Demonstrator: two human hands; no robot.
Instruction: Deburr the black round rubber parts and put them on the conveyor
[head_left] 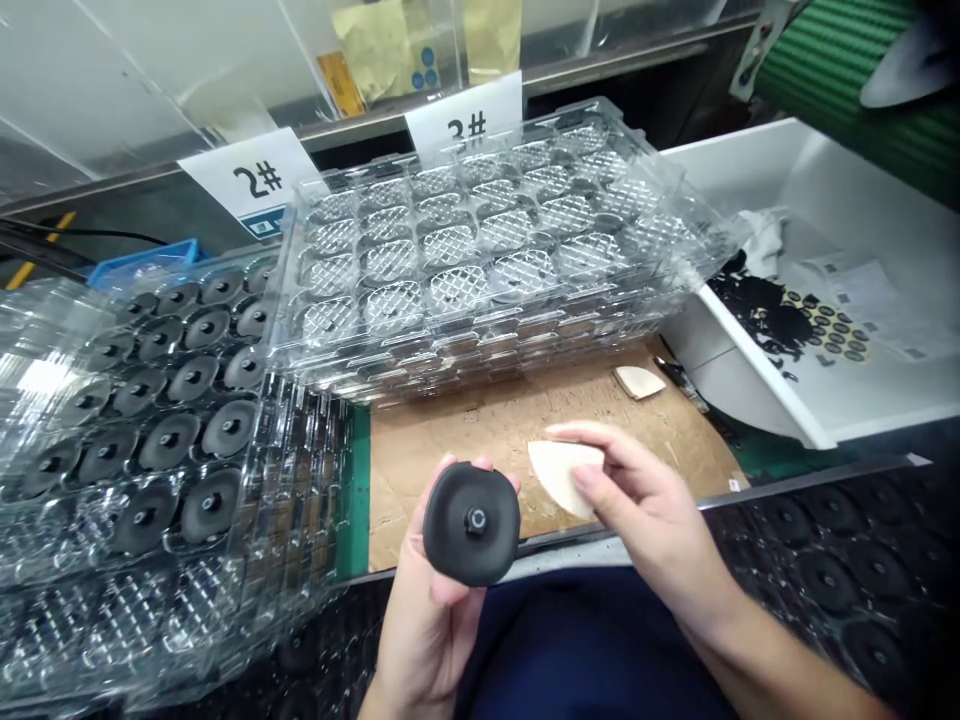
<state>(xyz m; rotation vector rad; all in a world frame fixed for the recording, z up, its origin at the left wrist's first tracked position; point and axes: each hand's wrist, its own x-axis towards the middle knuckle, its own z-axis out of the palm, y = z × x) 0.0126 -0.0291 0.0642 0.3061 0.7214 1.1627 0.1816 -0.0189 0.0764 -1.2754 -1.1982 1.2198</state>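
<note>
My left hand (431, 620) is closed around the edge of a black rounded part (471, 560), a shallow dish shape with a short hollow stub at its centre. The dished side faces up toward me. Beside it, my right hand (652, 510) pinches a cream-coloured pointed-oval pad (559, 475) between thumb and fingers. A small gap separates the pad from the black part. Both are held over the front edge of a brown board (450, 430). Another cream pad (639, 382) lies on the board farther back, with a darker layer visible under its edge.
Stacked clear plastic trays (450, 330) stand behind the board. More clear trays holding black parts (169, 440) rise at the left. A white bin (795, 410) with black scraps and label sheets sits at the right. Black parts in trays (832, 580) lie lower right.
</note>
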